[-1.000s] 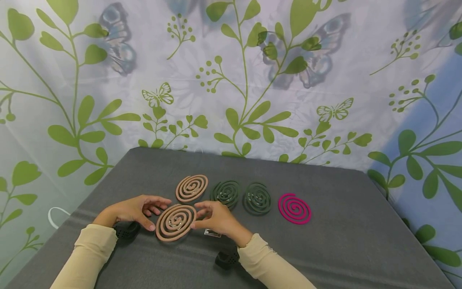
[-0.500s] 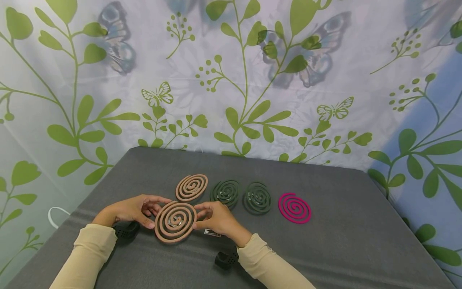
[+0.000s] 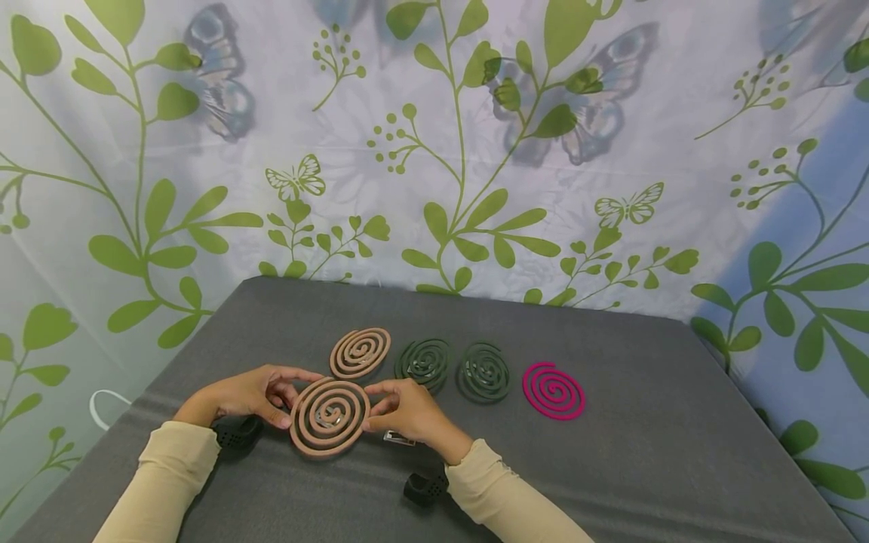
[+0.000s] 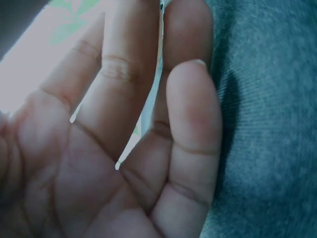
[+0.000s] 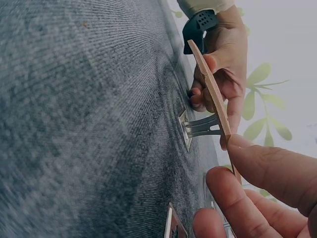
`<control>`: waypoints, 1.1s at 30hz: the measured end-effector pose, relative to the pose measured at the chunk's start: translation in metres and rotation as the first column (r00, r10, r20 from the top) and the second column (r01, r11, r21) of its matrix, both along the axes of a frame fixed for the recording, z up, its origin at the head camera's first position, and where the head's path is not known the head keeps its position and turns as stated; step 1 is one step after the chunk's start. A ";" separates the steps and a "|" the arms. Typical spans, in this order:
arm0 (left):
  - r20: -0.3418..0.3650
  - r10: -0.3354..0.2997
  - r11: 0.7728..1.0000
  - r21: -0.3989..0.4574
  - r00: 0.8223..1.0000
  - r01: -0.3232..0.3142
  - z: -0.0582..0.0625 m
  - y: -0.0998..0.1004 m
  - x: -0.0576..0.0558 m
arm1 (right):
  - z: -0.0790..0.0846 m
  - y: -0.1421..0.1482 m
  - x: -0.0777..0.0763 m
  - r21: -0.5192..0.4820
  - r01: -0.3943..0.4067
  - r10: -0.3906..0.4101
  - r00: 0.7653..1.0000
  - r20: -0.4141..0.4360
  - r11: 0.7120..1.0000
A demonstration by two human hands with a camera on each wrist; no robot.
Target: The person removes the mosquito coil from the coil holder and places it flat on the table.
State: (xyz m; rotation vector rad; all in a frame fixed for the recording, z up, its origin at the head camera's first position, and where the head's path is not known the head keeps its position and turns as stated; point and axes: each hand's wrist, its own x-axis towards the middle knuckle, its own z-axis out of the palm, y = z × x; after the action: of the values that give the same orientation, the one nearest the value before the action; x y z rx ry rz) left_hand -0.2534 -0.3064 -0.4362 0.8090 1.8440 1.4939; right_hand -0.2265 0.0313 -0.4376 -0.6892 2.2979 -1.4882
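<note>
Both hands hold a tan mosquito coil (image 3: 307, 437) by its opposite edges, near the front left of the table. My left hand (image 3: 254, 398) has its thumb and forefinger at the left rim; its palm and loosely bent other fingers (image 4: 126, 104) fill the left wrist view. On the other side, my right hand (image 3: 410, 411) pinches the rim between thumb and finger, as the right wrist view shows. Beneath the coil, a metal coil stand (image 5: 187, 130) has its plate on the cloth and its prongs reaching up to the coil's underside.
Behind the hands lie another tan coil (image 3: 360, 353), two dark green coils (image 3: 424, 363) and, farther right, a pink coil (image 3: 553, 392). A second metal stand (image 3: 399, 437) sits by the right wrist. Grey cloth (image 3: 645, 452) covers the table; a patterned curtain (image 3: 434, 151) hangs behind it.
The held coil has shifted and tilted slightly, its far edge moving up in the head view during the first half second. Both hands have stayed nearly still, and the other coils have not moved.
</note>
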 end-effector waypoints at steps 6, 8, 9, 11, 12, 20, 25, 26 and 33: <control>0.017 -0.039 0.998 0.055 0.999 0.038 0.000 0.000 0.000 | 0.001 0.001 -0.001 -0.046 -0.006 0.007 0.999 0.039 0.999; 0.020 -0.042 0.997 0.060 0.999 0.041 0.001 0.000 0.001 | 0.002 0.002 -0.002 -0.062 -0.013 0.016 0.999 0.051 0.998; 0.020 -0.041 0.998 0.058 0.999 0.040 0.002 0.000 0.002 | 0.002 0.002 -0.002 -0.068 -0.017 0.020 0.998 0.055 0.998; 0.014 -0.034 0.998 0.049 0.999 0.033 0.005 0.001 0.003 | 0.003 0.003 -0.003 -0.079 -0.024 0.030 0.997 0.065 0.997; 0.013 -0.029 0.999 0.044 0.999 0.028 0.006 0.001 0.004 | 0.002 0.004 -0.004 -0.083 -0.029 0.034 0.997 0.068 0.996; -0.031 0.025 1.000 -0.002 0.999 -0.025 0.019 0.005 0.009 | 0.005 0.009 -0.009 -0.163 -0.071 0.084 0.994 0.074 0.984; -0.088 0.043 0.999 -0.027 0.995 -0.045 0.025 0.009 0.010 | 0.011 0.016 -0.012 -0.235 -0.096 0.124 0.986 0.109 0.967; -0.099 0.046 0.998 -0.032 0.994 -0.050 0.026 0.010 0.010 | 0.012 0.018 -0.012 -0.247 -0.095 0.128 0.984 0.124 0.964; -0.125 0.075 0.997 -0.020 0.989 -0.078 0.037 0.017 0.015 | 0.024 0.027 -0.013 -0.280 -0.097 0.148 0.975 0.168 0.955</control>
State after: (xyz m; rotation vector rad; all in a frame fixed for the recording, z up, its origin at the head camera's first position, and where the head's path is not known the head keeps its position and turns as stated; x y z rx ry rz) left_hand -0.2388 -0.2893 -0.3988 0.8446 2.0015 1.4949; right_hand -0.2399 0.0581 -0.4137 -0.7151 1.8974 -1.7453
